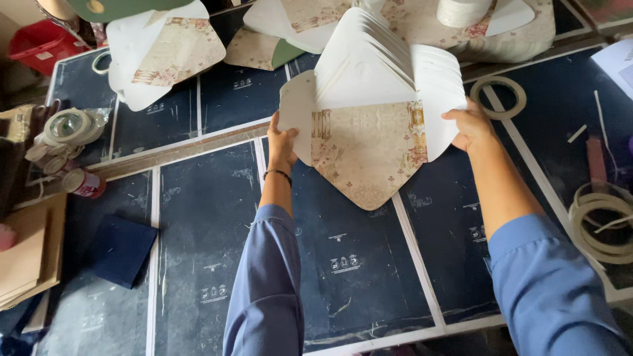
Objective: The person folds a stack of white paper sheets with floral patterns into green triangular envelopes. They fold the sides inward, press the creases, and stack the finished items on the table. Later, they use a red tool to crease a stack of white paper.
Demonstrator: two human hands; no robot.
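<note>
The person holds a thick stack of envelope blanks [372, 118] with both hands, above the dark worktop [211, 224]. The left hand [282, 144] grips the left flap of the stack, with the fingers behind and the thumb on the front side. The right hand [469, 124] closes on the right flap in the same way, so the stack is pressed between the two hands. The blanks are white paper, and the nearest one shows a beige floral print on its lower pointed flap (the point is directed toward the person). The stack is fanned a little at the top, and its lower tip hangs over the worktop; I cannot tell if it touches.

Both arms wear blue sleeves, and a thin dark bracelet [277, 174] is on the left wrist.

More blanks of the same kind lie at the far edge: one pile [165, 56] at the left and another pile [501, 29] at the right. A tape ring [501, 97] lies just beside the right hand. Several rolls of tape [66, 128] stand at the left edge, and a dark blue cloth [122, 250] lies near them on the worktop.
</note>
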